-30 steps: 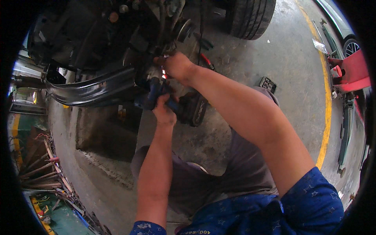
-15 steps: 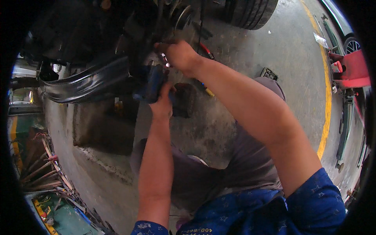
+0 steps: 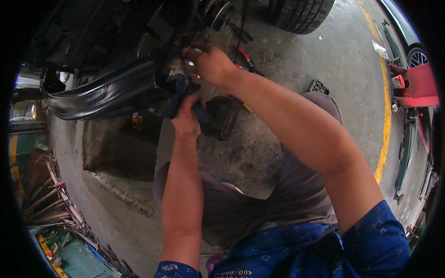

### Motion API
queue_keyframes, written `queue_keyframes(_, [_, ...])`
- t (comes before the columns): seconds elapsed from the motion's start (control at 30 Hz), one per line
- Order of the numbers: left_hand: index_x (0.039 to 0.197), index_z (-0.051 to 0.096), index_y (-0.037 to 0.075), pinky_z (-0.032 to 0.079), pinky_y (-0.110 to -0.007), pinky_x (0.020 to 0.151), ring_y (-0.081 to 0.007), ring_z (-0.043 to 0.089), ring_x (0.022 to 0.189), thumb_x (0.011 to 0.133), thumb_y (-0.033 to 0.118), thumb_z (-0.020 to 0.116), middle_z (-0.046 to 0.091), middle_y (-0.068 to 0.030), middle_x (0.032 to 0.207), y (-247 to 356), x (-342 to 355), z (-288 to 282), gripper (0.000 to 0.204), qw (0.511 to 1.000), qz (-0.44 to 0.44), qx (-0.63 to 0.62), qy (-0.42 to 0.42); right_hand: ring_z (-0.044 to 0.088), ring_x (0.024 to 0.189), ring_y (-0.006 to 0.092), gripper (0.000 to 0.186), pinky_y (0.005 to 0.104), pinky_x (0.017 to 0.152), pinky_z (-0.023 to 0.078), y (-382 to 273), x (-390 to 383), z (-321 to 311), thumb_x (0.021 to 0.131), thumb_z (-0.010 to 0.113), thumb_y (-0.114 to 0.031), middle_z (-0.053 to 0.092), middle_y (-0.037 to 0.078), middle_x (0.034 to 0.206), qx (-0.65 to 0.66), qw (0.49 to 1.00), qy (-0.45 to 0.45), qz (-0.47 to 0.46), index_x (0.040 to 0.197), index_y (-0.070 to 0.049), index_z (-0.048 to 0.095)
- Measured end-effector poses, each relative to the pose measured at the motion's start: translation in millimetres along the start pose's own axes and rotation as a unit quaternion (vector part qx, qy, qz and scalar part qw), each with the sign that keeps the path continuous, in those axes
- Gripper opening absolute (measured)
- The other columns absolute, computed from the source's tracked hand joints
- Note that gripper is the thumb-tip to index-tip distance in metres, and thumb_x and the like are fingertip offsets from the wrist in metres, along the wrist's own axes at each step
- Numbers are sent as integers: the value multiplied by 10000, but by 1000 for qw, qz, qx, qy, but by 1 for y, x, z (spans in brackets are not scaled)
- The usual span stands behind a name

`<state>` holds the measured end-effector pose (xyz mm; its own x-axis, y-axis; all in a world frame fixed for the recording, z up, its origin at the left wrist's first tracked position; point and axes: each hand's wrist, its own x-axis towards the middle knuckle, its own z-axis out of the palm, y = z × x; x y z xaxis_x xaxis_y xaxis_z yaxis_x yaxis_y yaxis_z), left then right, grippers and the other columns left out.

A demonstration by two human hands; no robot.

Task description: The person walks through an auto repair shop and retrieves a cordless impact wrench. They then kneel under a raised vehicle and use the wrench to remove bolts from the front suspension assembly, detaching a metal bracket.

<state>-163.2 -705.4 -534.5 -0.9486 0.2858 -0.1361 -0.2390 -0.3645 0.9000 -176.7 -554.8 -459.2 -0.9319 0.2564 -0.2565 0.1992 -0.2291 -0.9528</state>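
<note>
My left hand [image 3: 187, 119] is wrapped round the handle of a dark blue and black cordless impact wrench [image 3: 175, 90]. The wrench's front end points up at the dark underside of a vehicle. Just above and to the right, my right hand [image 3: 212, 67] is closed, fingers curled beside the vehicle's parts. Small shiny metal spots show at its fingertips, but what it holds is too dark to make out. A curved, glossy black metal arm [image 3: 106, 92] runs from the left up to the wrench.
A tyre [image 3: 301, 14] stands at the top. On the concrete floor lie a red-handled tool [image 3: 244, 56], a dark blocky object [image 3: 225, 118] and a small tray [image 3: 319, 86]. A sunken pit [image 3: 120, 153] is at left, a red stand [image 3: 417, 83] far right.
The impact wrench has tilted and shifted slightly left with my left hand. My right hand stays at nearly the same place, its fingers slightly turned.
</note>
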Motion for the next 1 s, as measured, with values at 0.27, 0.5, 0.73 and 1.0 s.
queue_keyframes(0.27, [1132,604,116,448,-396,981,-262,617,1022,858,-81,551,665,-102,1039,-46,-26,-35,342,764,358,516,-148,695,923,294,362,380,740,570,-24,39,-41,850,707,-212,701,131,1041,-729,649,-156,-151,1198,-126,659])
queue_keyframes(0.5, [1336,469,50,431,-338,951,-178,557,892,853,240,600,599,-72,1036,-101,-66,-50,535,940,-47,162,-297,655,807,262,291,397,698,550,-29,-9,-227,892,659,-332,678,111,925,-344,929,129,38,1047,-87,687])
queue_keyframes(0.73, [1233,513,33,452,-365,931,-153,573,911,808,332,658,571,-72,1107,-34,-115,73,539,909,-179,174,-334,549,664,199,444,398,625,456,109,-145,-469,887,706,-416,662,75,737,-349,814,436,161,865,27,708])
queue_keyframes(1.0, [1001,693,50,508,-363,879,-238,647,914,925,186,607,682,-82,964,-73,-115,35,177,843,-111,318,-419,637,694,214,221,330,623,574,222,-137,-432,882,710,-53,659,114,889,131,854,484,140,1051,59,624])
